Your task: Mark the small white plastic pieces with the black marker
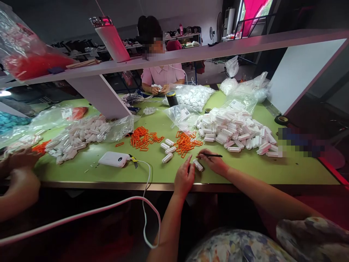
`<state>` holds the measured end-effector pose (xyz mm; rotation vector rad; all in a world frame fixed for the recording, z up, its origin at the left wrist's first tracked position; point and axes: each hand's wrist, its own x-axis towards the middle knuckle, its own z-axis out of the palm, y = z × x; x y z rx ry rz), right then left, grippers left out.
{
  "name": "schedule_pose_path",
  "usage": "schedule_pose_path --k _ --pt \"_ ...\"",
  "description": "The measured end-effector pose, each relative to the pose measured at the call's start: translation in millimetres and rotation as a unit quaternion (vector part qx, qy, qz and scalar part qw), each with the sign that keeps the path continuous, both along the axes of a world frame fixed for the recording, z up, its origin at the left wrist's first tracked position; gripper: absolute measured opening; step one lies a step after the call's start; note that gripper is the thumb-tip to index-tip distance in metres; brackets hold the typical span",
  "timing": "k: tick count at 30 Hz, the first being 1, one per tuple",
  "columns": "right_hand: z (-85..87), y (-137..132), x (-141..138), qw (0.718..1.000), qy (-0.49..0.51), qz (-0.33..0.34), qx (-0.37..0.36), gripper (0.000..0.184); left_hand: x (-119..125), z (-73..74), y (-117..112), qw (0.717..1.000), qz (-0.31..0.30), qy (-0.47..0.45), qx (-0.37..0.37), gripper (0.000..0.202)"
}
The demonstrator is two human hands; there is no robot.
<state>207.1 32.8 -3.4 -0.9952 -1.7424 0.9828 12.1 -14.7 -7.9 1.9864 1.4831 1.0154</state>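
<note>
My left hand (184, 178) rests at the front edge of the green table (245, 167), its fingertips pinching a small white ribbed plastic piece (198, 165). My right hand (214, 161) lies just to the right of that piece and grips a thin black tool (211, 155) that points right. Three more white pieces (167, 149) lie just beyond my left hand. An orange pile of small clips (186, 142) sits right behind both hands.
A big heap of white pieces (237, 133) lies at right, another orange pile (141, 137) at centre. A white power bank (113, 159) with its cable (144, 203) sits at left. Bags of parts (81, 133), a shelf (174, 54), a seated person (160, 74) opposite, another person's arm (16, 185) at left.
</note>
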Motion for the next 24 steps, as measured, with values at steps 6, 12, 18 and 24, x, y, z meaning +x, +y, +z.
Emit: schedule_pose_path --k 6,12,18,24 --pt "-1.4 2 1 0.998 0.050 -0.040 -0.023 0.045 0 1.9 4 0.996 -0.043 0.060 0.050 0.056" --pt "3.5 -4 2 0.995 0.035 -0.091 0.007 0.037 3 6.5 4 0.997 -0.036 0.065 0.033 0.031" --pt "8.2 -9 2 0.998 -0.023 -0.046 0.027 0.037 4 7.0 -1 0.998 -0.005 0.056 0.018 0.019" --pt "5.8 -12 2 0.996 -0.058 -0.040 0.055 0.037 4 5.7 -1 0.998 -0.003 0.056 0.024 0.014"
